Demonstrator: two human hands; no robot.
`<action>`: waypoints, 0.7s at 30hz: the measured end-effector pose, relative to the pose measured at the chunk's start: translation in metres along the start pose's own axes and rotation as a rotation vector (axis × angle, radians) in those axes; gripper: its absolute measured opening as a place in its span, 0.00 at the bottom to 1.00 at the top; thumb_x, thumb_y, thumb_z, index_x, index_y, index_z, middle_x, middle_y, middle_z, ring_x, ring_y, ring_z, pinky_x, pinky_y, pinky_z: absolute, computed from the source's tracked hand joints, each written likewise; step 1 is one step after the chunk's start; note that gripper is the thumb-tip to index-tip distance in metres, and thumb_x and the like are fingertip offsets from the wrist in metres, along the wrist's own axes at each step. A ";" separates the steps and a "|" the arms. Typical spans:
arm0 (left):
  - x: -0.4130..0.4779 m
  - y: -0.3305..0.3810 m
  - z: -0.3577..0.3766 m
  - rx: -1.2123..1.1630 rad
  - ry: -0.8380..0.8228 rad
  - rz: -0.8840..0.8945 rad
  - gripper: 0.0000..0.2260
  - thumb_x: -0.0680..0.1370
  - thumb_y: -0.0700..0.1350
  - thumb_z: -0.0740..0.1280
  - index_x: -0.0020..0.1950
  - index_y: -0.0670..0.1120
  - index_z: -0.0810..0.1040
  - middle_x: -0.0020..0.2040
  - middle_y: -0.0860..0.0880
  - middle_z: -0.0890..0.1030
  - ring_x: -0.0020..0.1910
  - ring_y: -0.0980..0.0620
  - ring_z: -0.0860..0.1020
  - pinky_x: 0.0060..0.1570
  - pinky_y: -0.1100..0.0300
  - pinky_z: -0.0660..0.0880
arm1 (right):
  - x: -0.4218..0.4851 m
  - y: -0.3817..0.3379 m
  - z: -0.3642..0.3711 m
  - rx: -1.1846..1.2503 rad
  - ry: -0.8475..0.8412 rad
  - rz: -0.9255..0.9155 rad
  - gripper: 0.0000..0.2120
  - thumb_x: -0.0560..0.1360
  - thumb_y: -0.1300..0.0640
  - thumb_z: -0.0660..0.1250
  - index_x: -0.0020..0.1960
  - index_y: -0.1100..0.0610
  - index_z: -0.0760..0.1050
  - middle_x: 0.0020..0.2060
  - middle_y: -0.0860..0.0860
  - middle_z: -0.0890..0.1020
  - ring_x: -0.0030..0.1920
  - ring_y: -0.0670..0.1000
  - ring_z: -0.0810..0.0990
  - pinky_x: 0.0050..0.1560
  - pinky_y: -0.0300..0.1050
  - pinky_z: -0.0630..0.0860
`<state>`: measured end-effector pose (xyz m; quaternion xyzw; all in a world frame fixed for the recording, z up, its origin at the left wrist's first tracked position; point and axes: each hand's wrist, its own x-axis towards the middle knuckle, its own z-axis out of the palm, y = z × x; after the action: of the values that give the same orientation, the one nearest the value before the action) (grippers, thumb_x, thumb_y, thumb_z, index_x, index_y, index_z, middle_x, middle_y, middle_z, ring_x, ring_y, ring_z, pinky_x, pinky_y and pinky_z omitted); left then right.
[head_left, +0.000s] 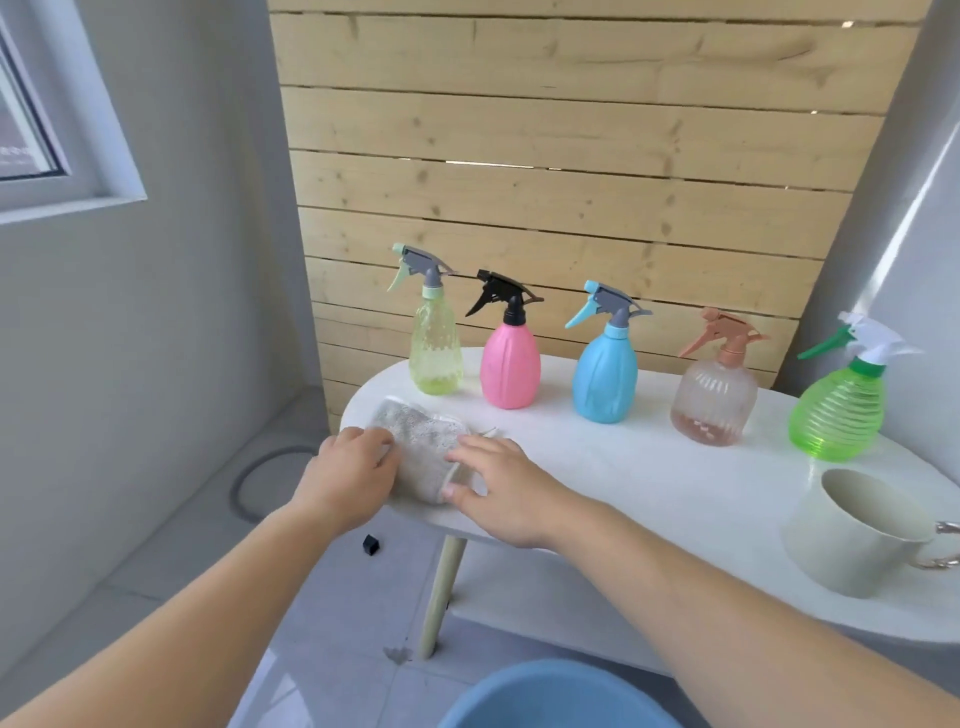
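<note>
Blue basin (558, 696) nearest, low in front of table (649, 467). Beyond, at table's left end, clear bag (421, 441) of grey granules, lying flat and held at both sides: left hand (353, 467) curled over left edge, right hand (498, 488) pinching near right corner between thumb and fingers. Judged early: bag seemingly unopened, nothing poured, five spray bottles (605, 374) capped, cup (857, 535) apparently empty.

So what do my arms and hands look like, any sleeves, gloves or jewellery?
The left forearm and right forearm are bare, with no sleeve in view. The left hand and right hand wear no gloves; no ring, watch or bracelet shows on fingers or wrists.
</note>
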<state>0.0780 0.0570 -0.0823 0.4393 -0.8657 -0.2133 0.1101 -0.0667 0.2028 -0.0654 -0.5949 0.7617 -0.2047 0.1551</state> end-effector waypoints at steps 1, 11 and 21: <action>0.001 -0.008 0.001 0.018 0.012 0.041 0.16 0.84 0.52 0.57 0.70 0.53 0.75 0.71 0.50 0.73 0.70 0.43 0.67 0.65 0.49 0.67 | 0.011 -0.005 0.007 -0.022 -0.024 -0.007 0.24 0.81 0.46 0.60 0.75 0.51 0.65 0.78 0.49 0.59 0.78 0.50 0.52 0.76 0.45 0.51; 0.014 0.016 0.029 0.275 -0.137 0.289 0.28 0.82 0.67 0.48 0.82 0.61 0.56 0.84 0.53 0.53 0.83 0.49 0.49 0.80 0.49 0.46 | -0.038 0.019 -0.040 0.065 0.171 0.079 0.16 0.81 0.47 0.61 0.67 0.48 0.74 0.65 0.41 0.76 0.67 0.42 0.71 0.68 0.39 0.65; -0.014 0.116 0.058 0.491 -0.355 0.555 0.39 0.76 0.74 0.56 0.83 0.62 0.46 0.84 0.52 0.47 0.83 0.48 0.47 0.78 0.46 0.51 | -0.156 0.078 -0.142 0.170 0.659 0.292 0.06 0.80 0.53 0.64 0.50 0.46 0.79 0.44 0.36 0.82 0.47 0.33 0.78 0.47 0.30 0.70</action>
<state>-0.0185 0.1452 -0.0797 0.1587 -0.9821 -0.0350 -0.0955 -0.1625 0.3887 0.0177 -0.3673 0.8277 -0.4236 -0.0219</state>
